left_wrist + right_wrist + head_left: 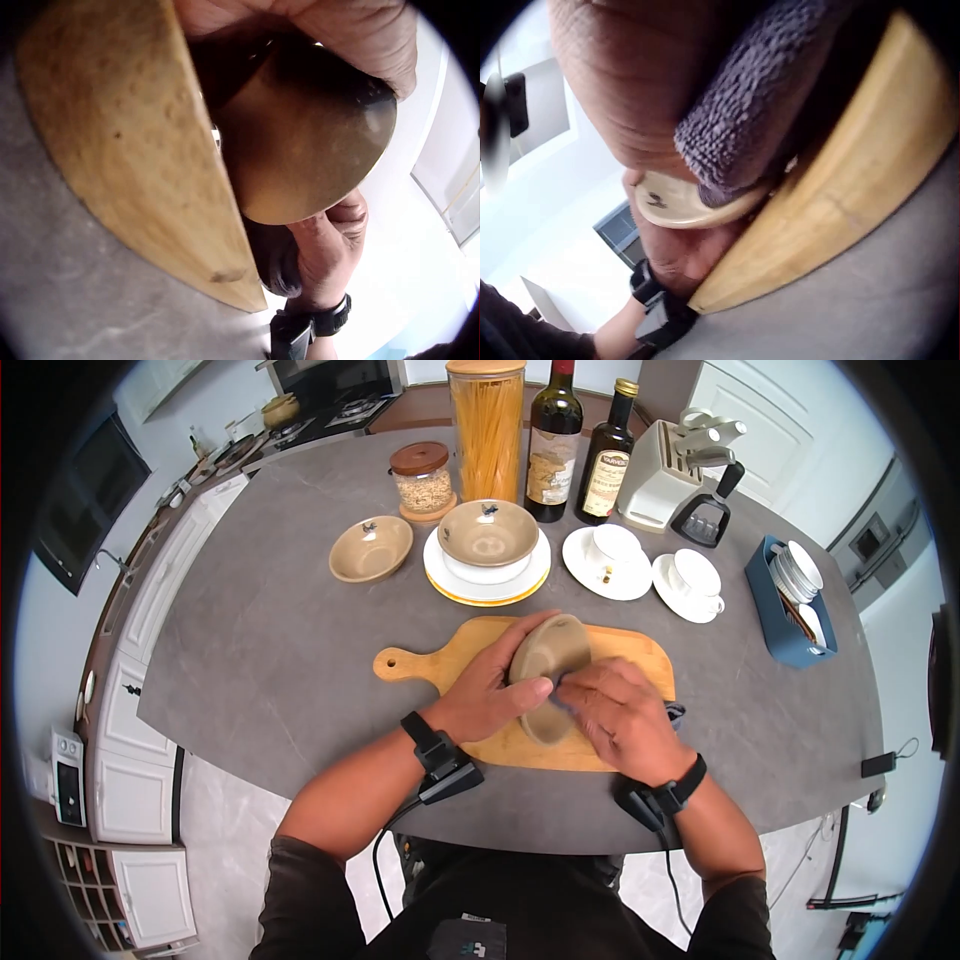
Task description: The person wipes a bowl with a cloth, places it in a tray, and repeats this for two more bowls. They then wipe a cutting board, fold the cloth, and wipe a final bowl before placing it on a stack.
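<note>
My left hand (492,698) grips a beige bowl (548,652) over the wooden cutting board (460,660), with the thumb over its near rim. The bowl is tilted up on its side, its inside turned towards my right hand (630,725). That hand holds a grey-purple terry cloth (739,112) against the inside of the bowl. In the head view the right fingers hide most of the cloth, and a dark bit of it shows beside the wrist. The left wrist view shows the bowl's smooth outer side (300,150) close over the board.
Behind the board stand a second beige bowl (371,550), stacked plates (455,582) topped by a bowl (488,532), and two white cups (615,544) on saucers. Further back are a pasta jar (487,440), bottles (552,455) and a knife block (655,480). A blue basket (785,630) sits right.
</note>
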Action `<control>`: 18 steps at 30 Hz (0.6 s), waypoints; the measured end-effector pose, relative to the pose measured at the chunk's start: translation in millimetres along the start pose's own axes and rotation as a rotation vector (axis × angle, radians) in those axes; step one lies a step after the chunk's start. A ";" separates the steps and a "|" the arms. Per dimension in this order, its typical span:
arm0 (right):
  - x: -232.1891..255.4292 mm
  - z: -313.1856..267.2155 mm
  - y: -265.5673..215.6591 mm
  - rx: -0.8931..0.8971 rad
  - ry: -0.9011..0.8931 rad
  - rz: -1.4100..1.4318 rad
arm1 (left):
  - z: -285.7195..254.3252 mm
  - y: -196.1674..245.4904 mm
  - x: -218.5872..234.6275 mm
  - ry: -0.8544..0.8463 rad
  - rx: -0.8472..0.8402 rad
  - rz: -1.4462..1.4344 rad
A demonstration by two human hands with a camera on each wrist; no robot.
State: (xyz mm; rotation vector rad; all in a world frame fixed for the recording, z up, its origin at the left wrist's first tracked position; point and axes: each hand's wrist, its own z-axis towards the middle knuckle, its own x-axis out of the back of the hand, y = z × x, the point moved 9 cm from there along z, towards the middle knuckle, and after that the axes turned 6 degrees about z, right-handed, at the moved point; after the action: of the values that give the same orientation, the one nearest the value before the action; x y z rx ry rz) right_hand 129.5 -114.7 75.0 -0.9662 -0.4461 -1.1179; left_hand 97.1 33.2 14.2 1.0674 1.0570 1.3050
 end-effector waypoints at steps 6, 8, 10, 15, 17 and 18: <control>2.0 3.5 -0.3 0.088 0.081 -0.360 | 1.4 2.7 -1.4 -0.017 0.026 0.000; -12.7 -1.6 -3.0 0.012 0.011 -0.134 | 0.3 3.3 2.5 -0.005 0.027 0.035; -13.8 -3.8 -5.8 -0.019 0.013 -0.072 | -0.6 8.2 2.3 -0.037 -0.026 0.032; -10.5 -5.0 -5.0 -0.059 0.080 -0.015 | -1.0 1.6 9.5 0.092 0.041 -0.029; -9.8 -5.4 -1.8 -0.076 0.093 -0.017 | -2.2 -3.8 12.2 0.123 0.044 -0.035; -9.0 -5.4 0.5 -0.089 0.102 -0.020 | -2.2 -1.2 7.9 0.076 -0.017 0.053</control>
State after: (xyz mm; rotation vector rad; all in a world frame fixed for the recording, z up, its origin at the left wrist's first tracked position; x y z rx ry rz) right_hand 125.4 -114.1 65.3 -0.9793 -0.3265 -1.2077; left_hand 95.2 41.1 12.6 1.0458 1.0784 1.4045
